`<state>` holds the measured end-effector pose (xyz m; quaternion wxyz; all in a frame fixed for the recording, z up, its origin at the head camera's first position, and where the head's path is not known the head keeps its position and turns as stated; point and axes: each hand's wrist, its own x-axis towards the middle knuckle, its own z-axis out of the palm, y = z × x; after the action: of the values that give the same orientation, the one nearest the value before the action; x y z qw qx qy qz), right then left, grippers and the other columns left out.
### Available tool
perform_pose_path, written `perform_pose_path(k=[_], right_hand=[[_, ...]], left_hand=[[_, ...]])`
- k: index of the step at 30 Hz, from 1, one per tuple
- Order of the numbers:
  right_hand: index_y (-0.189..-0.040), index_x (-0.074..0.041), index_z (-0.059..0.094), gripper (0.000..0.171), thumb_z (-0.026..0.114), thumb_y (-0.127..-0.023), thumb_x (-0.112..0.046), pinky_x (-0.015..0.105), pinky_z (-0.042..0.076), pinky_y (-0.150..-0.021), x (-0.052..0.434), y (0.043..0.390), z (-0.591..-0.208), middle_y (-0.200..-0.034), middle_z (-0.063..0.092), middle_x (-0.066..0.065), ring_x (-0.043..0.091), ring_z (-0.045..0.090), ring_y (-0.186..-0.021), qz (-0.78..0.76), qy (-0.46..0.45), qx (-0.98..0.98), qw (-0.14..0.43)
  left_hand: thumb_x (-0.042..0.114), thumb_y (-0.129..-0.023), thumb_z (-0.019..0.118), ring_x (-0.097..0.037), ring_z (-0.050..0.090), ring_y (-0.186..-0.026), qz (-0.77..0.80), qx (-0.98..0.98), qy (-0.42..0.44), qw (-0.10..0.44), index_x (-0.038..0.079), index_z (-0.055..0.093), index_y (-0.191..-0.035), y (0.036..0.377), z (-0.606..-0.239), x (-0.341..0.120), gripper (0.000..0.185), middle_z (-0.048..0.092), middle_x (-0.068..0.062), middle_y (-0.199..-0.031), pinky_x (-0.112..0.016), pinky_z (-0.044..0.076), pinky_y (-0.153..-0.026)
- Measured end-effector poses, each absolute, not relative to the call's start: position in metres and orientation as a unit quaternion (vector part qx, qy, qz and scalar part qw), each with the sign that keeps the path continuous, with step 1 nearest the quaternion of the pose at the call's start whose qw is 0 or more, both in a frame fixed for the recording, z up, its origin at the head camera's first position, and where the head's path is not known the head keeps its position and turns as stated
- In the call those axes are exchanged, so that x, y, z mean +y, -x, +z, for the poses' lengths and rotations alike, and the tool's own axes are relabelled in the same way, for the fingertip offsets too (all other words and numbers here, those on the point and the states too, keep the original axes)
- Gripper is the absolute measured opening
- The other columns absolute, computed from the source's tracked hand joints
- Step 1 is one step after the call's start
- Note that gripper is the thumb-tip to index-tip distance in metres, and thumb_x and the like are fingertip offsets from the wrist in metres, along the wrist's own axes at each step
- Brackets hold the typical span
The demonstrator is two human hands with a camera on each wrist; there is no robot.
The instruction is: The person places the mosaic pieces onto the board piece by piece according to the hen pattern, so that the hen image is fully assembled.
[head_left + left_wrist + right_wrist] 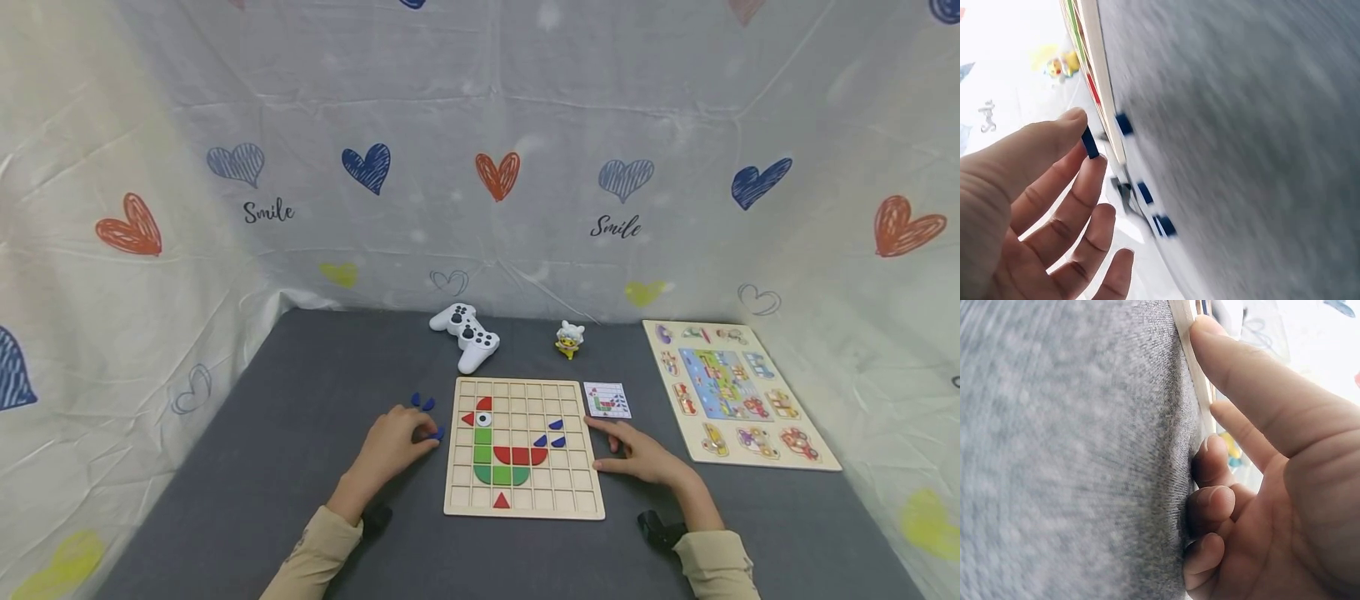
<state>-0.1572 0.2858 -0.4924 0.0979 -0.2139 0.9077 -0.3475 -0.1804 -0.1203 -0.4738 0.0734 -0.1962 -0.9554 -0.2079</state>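
Note:
My left hand [393,442] is left of the wooden grid board [555,492], pinching a small dark-blue piece [1090,144] on edge between thumb and fingertip. More blue pieces [1124,124] lie on the cloth close by, two of them [422,402] just beyond the fingers. On the board, red, green and blue shapes and an eye tile [483,419] form a bird-like figure, with a red triangle [502,501] below it. My right hand [641,454] rests beside the board, its extended thumb and forefinger touching the right edge; the other fingers [1210,503] are bent.
A small pattern card [608,401] lies off the board's upper right corner. A white game controller [467,335] and a little figurine [569,339] stand behind the board. To the right is a wooden picture puzzle [750,446]. A heart-printed sheet [420,225] hangs around the table.

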Motion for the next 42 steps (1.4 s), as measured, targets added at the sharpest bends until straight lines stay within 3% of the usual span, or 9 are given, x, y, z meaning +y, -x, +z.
perform_pose_path(k=[14,30,42], right_hand=[[-0.139,-0.007,0.042,0.07,0.071,-0.08,-0.033,0.02,0.03,-0.053,0.285,0.156,-0.493,-0.081,0.039,0.003,0.005,0.029,-0.059,-0.349,0.22,0.906,0.094],[-0.139,-0.009,0.042,0.069,0.071,-0.081,-0.032,0.02,0.029,-0.052,0.286,0.155,-0.494,-0.081,0.039,0.002,0.006,0.029,-0.058,-0.348,0.217,0.907,0.096],[-0.139,-0.009,0.042,0.07,0.07,-0.081,-0.034,0.02,0.029,-0.052,0.287,0.158,-0.495,-0.08,0.039,0.002,0.007,0.03,-0.058,-0.344,0.217,0.909,0.096]], left_hand=[[0.031,-0.074,0.077,-0.008,0.045,-0.066,-0.204,-0.946,0.242,0.071,0.02,0.072,-0.082,0.177,-0.472,-0.074,0.015,0.057,0.011,-0.066,-0.026,0.036,-0.061],[0.031,-0.076,0.076,-0.007,0.045,-0.066,-0.227,-0.935,0.269,0.041,0.02,0.072,-0.081,0.175,-0.468,-0.021,0.012,0.055,0.014,-0.06,-0.029,0.039,-0.066],[0.031,-0.075,0.077,-0.006,0.043,-0.063,-0.215,-0.936,0.278,0.02,0.02,0.072,-0.077,0.172,-0.463,0.017,0.012,0.054,0.013,-0.058,-0.024,0.033,-0.06]])
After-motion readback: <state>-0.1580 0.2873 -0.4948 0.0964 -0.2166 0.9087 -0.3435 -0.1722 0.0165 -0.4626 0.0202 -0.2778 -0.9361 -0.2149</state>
